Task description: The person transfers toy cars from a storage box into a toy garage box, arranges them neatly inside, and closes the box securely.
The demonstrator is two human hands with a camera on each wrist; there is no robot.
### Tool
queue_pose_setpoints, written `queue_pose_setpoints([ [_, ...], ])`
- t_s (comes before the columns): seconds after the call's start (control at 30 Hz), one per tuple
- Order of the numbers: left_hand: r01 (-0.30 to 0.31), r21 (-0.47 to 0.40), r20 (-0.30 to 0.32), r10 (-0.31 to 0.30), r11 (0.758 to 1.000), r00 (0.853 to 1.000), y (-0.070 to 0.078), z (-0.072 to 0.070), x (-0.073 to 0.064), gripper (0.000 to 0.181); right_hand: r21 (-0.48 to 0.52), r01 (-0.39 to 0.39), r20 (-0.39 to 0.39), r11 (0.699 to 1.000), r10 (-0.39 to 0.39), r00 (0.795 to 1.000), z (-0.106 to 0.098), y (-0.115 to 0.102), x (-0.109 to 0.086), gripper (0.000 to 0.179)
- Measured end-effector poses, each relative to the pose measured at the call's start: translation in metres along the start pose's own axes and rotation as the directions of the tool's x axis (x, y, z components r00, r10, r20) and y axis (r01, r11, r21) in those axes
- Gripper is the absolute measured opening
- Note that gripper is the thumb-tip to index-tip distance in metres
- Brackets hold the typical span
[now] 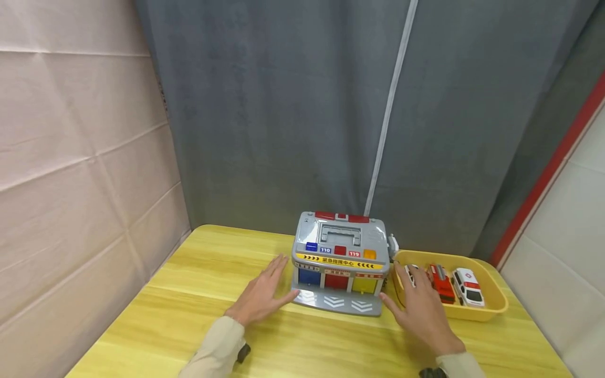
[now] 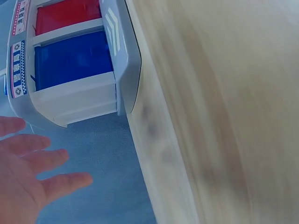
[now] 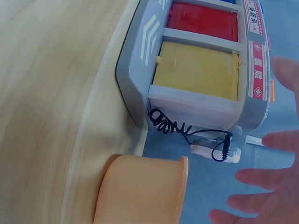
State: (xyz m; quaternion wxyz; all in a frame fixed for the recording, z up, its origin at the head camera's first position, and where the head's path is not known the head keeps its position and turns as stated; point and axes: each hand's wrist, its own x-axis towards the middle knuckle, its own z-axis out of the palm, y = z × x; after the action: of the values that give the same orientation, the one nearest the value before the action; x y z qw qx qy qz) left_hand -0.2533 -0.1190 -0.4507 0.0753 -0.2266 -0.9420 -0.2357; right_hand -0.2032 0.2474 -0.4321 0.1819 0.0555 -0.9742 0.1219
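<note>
A grey toy garage [image 1: 340, 262] with a blue, a red and a yellow door stands on the wooden table, its doors closed. My left hand [image 1: 266, 294] is beside its left end, fingers extended and holding nothing. In the left wrist view those spread fingers [image 2: 46, 158] show near the garage's side wall. On the other side, my right hand [image 1: 420, 312] has its fingers spread between the garage and a yellow bin, overlapping the bin's left edge in the head view. A black coiled cord [image 3: 170, 125] hangs at the garage's right side by a small white piece [image 3: 215, 151].
The yellow bin [image 1: 496, 304] holds a red toy truck [image 1: 441, 283], a white toy ambulance [image 1: 468, 287] and another white toy vehicle partly hidden by my right hand. Behind the wooden table [image 1: 189, 294] hangs a grey curtain [image 1: 283, 115]. Pale cloth covers the left side.
</note>
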Motion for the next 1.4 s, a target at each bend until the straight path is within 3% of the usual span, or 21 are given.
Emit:
queue_pose_setpoints([
  [0.1, 0.013, -0.077, -0.016, -0.015, 0.997, 1.0, -0.001, 0.0, 0.002, 0.089, 0.055, 0.024, -0.026, 0.998, -0.023, 0.999, 0.001, 0.0, 0.002, 0.08],
  [0.27, 0.087, -0.186, -0.021, -0.092, 0.979, 0.996, -0.004, 0.004, 0.007, 0.087, 0.188, 0.091, -0.07, 0.978, -0.079, 0.994, 0.004, 0.0, 0.005, 0.075],
  [0.4, 0.117, -0.247, -0.027, -0.128, 0.962, 0.991, -0.005, 0.007, 0.012, 0.086, 0.232, 0.112, -0.084, 0.966, -0.095, 0.992, 0.006, -0.001, 0.008, 0.075],
  [0.67, 0.113, -0.334, -0.037, -0.132, 0.936, 0.991, 0.003, 0.005, 0.022, 0.081, 0.245, 0.147, -0.129, 0.958, -0.118, 0.985, 0.007, -0.002, 0.016, 0.071],
  [0.87, 0.079, -0.388, -0.051, -0.107, 0.918, 0.993, 0.008, 0.007, 0.032, 0.079, 0.266, 0.104, -0.084, 0.958, -0.084, 0.993, 0.007, -0.006, 0.022, 0.068],
  [1.03, 0.036, -0.434, -0.07, -0.074, 0.9, 0.995, 0.012, 0.009, 0.042, 0.079, 0.273, 0.113, -0.074, 0.955, -0.096, 0.993, 0.007, -0.011, 0.027, 0.067],
  [1.4, 0.039, -0.408, -0.088, -0.082, 0.912, 0.993, 0.019, 0.007, 0.053, 0.069, 0.261, 0.207, -0.099, 0.943, -0.187, 0.977, 0.006, -0.019, 0.037, 0.061],
])
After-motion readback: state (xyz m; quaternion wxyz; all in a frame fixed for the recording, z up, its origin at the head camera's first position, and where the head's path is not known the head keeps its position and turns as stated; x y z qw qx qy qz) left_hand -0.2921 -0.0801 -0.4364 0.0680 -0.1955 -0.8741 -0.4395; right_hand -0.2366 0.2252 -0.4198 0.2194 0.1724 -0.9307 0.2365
